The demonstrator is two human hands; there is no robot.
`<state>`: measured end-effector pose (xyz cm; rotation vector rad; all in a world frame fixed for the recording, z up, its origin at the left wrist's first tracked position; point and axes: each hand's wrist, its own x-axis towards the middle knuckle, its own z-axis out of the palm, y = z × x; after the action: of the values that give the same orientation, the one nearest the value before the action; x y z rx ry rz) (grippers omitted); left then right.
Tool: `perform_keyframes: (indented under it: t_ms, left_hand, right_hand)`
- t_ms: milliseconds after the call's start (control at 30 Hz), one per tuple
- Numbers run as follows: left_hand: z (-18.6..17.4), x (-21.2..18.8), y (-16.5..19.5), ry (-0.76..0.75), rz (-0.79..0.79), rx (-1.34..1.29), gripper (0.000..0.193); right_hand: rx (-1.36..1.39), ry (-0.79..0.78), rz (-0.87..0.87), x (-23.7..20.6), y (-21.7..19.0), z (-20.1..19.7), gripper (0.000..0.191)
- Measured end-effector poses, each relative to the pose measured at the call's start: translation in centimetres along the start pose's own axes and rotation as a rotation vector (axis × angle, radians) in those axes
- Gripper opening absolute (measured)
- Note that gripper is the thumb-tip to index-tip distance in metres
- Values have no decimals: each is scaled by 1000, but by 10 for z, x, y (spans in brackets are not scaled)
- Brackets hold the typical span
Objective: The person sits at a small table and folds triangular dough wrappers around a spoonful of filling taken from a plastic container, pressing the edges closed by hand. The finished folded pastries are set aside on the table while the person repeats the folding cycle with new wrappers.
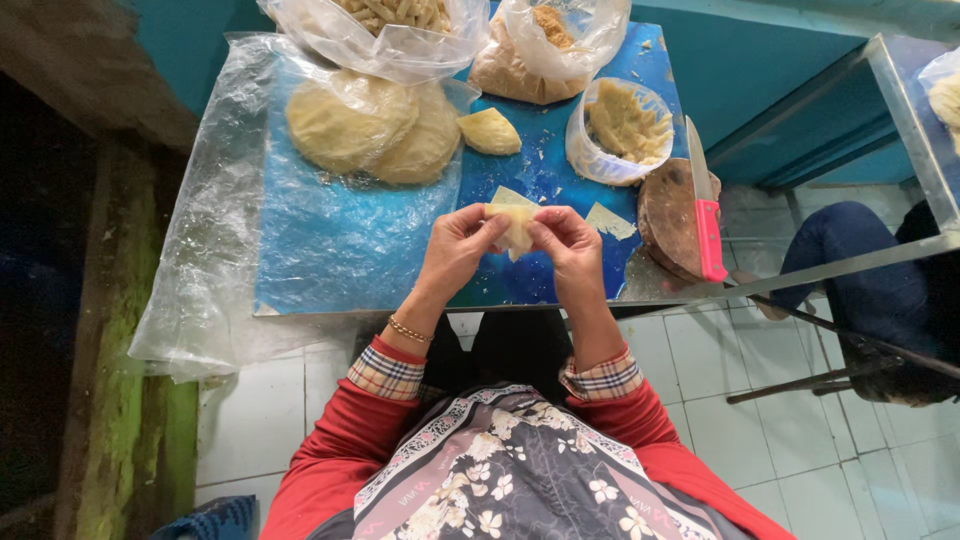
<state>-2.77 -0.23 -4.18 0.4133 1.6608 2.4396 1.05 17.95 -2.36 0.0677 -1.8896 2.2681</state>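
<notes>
My left hand (458,248) and my right hand (568,243) together pinch a pale piece of dough (516,226) above the near edge of a blue table (540,170). The fingers of both hands close on the dough's edges. Beyond the hands lies a folded, filled dough piece (489,131). A stack of flat round dough sheets (372,125) rests under clear plastic at the back left. A clear tub of yellowish filling (624,127) stands at the back right.
A pink-handled knife (705,200) lies on a round wooden board (668,228) at the right edge. Two plastic bags (545,45) of food sit at the back. Another person's leg (850,270) in blue trousers is at the right, by a metal frame.
</notes>
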Motion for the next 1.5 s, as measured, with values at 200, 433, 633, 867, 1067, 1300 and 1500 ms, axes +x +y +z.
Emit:
perform_keyframes:
  t_ms: [200, 433, 633, 867, 1067, 1300, 1500]
  left_hand:
    - [-2, -1, 2, 147, 130, -195, 20]
    - [-4, 1, 4, 345, 181, -295, 17]
    - [-4, 1, 3, 379, 181, -329, 16]
    - [-4, 0, 6, 331, 164, -322, 16]
    - [1, -4, 10, 105, 46, -407, 20]
    - [19, -27, 11, 80, 99, -100, 15]
    - [7, -45, 31, 282, 88, 115, 17]
  right_hand:
    - [355, 167, 208, 16, 20, -33, 11]
    - [-467, 247, -248, 17, 15, -17, 8]
    - [-1002, 30, -477, -14, -10, 39, 12]
    - [-1090, -32, -505, -26, -25, 44, 22]
    - [-411, 132, -102, -12, -15, 19, 26]
    - [225, 3, 185, 0, 2, -3, 16]
    - [-78, 2, 129, -4, 3, -18, 10]
